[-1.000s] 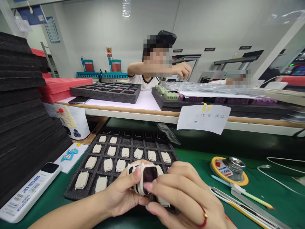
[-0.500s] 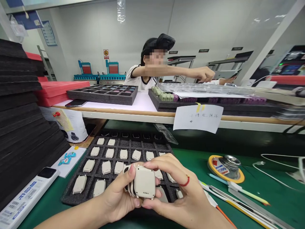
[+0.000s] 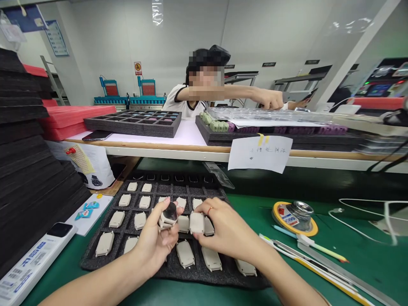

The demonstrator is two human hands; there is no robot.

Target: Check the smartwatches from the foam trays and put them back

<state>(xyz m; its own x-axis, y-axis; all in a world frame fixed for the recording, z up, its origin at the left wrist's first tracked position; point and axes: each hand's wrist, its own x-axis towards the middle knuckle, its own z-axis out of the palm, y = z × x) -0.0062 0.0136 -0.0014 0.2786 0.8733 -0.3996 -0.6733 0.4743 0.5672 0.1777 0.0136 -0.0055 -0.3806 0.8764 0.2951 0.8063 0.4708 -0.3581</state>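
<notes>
Fingers of the left hand [image 3: 149, 248] are clamped on a dark-faced watch case [image 3: 170, 211], held up over the lower foam tray [image 3: 168, 272]. On the shelf [image 3: 188, 136] behind, small coloured pieces [image 3: 168, 120] are held in the compartments of a divided tray [image 3: 156, 131]. In the lower foam tray, off-white cases [image 3: 185, 254] are laid one to a compartment; its dark back row cannot be made out clearly. By the right hand [image 3: 221, 221], a single pale case [image 3: 196, 222] is pinched between thumb and fingers; whether its compartment is touched cannot be told. Farther right, green pieces [image 3: 219, 126] and purple pieces [image 3: 330, 129] are contained in a second tray [image 3: 212, 137], partly under clear plastic [image 3: 255, 112].
</notes>
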